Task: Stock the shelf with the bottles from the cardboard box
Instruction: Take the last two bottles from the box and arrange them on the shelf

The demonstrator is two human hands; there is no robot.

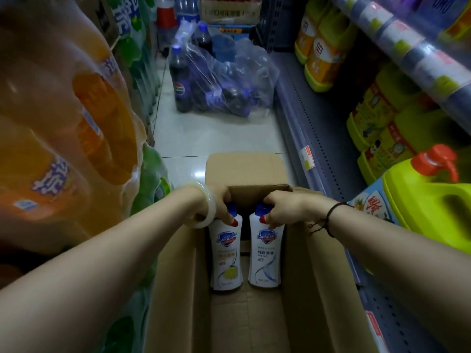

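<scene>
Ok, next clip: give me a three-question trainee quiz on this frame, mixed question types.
1. True or false: each hand grips a bottle by its blue cap end.
2. Multiple choice: where do the two white bottles stand? A) on the shelf B) inside the box C) on the floor tiles
3. Short answer: which hand's bottle shows a yellow-green fruit on its label?

Key
1. True: the left hand is closed on the left bottle and the right hand on the right bottle, both at the caps.
2. B: both stand upright in the box, side by side; the shelf lies to the right.
3. The left hand's.
</scene>
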